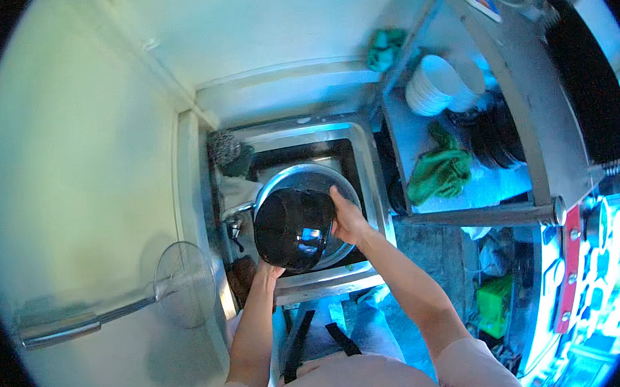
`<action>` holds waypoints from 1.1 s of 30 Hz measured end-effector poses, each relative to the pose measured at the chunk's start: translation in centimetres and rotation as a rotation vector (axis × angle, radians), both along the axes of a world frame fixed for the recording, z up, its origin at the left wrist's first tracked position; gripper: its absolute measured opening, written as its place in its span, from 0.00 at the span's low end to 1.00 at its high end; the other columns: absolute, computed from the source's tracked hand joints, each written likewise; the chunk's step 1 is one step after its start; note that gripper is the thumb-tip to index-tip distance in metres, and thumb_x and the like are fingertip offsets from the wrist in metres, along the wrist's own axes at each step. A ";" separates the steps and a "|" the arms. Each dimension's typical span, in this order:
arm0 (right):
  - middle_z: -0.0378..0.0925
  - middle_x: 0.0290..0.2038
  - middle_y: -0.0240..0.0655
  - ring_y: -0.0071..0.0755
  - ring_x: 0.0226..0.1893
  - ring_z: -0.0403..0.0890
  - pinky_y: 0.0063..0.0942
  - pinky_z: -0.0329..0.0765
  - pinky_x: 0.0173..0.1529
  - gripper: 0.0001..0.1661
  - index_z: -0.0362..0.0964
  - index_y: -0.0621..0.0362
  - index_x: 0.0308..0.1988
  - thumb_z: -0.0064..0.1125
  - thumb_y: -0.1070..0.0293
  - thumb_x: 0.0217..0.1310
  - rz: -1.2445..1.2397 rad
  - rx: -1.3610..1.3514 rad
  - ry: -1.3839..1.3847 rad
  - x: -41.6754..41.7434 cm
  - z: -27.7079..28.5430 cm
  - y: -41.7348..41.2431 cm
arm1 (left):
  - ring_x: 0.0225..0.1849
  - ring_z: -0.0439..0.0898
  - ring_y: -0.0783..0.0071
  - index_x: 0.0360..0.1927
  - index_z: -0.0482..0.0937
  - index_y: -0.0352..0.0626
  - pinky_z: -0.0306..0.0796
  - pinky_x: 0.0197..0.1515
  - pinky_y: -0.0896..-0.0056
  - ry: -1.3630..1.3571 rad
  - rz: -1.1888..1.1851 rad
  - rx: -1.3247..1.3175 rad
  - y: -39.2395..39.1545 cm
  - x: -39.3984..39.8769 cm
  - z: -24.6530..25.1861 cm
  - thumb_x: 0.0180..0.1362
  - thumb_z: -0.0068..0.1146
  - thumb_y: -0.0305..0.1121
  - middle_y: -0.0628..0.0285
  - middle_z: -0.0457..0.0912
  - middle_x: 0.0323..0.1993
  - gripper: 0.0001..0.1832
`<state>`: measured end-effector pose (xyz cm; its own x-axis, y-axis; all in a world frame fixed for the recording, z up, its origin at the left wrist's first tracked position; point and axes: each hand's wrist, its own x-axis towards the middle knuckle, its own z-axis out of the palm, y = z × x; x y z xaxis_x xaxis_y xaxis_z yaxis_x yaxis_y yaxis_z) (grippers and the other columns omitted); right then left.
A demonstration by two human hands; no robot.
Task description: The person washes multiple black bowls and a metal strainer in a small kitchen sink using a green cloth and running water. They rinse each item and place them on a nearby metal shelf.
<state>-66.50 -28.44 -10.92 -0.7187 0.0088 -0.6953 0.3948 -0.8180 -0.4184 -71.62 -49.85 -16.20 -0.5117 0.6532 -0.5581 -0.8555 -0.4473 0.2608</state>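
A shiny black bowl (291, 228) is held over the sink, tilted so its dark glossy surface faces up. My right hand (348, 220) grips its right side, thumb pointing up along the edge. At the lower edge, my left hand (270, 271) supports it from below, with most of the fingers hidden under the bowl. Beneath the bowl a round metal basin (308, 172) sits in the stainless steel sink (362, 150). A faucet (242, 206) reaches toward the basin's left rim.
A wire-mesh skimmer (184, 284) hangs on the left wall. At the sink's back left corner lies a scouring pad (224, 147). To the right, a metal shelf (393, 131) holds stacked white bowls (428, 86), dark dishes (495, 133) and a green cloth (441, 173).
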 end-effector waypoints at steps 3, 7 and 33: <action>0.75 0.28 0.30 0.24 0.24 0.75 0.17 0.71 0.25 0.19 0.68 0.58 0.36 0.40 0.54 0.60 0.123 0.134 0.125 -1.9 5.4 -1.5 | 0.42 0.74 0.64 0.47 0.69 0.40 0.71 0.43 0.63 0.008 0.083 -0.054 -1.5 -0.4 0.2 0.55 0.46 0.30 0.59 0.72 0.45 0.15; 0.72 0.26 0.32 0.21 0.21 0.70 0.18 0.68 0.23 0.14 0.67 0.61 0.35 0.43 0.61 0.58 0.243 0.524 0.075 -3.5 8.9 -3.2 | 0.33 0.74 0.69 0.41 0.69 0.37 0.69 0.35 0.70 0.017 0.067 -0.202 -3.2 -0.8 1.3 0.58 0.42 0.39 0.60 0.74 0.35 0.15; 0.69 0.19 0.29 0.29 0.24 0.69 0.26 0.65 0.35 0.14 0.71 0.59 0.26 0.47 0.84 0.32 0.684 1.101 0.379 -2.6 3.3 0.1 | 0.50 0.66 0.56 0.48 0.67 0.44 0.61 0.49 0.47 -0.285 -0.113 0.224 1.2 -4.7 1.2 0.44 0.44 0.63 0.56 0.68 0.48 0.36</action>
<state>-69.15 -28.38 -7.61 -0.9479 -0.0055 -0.3186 0.2998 0.3230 -0.8977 -76.33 -48.67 -14.98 -0.2742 0.8185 -0.5049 -0.9268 -0.3650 -0.0883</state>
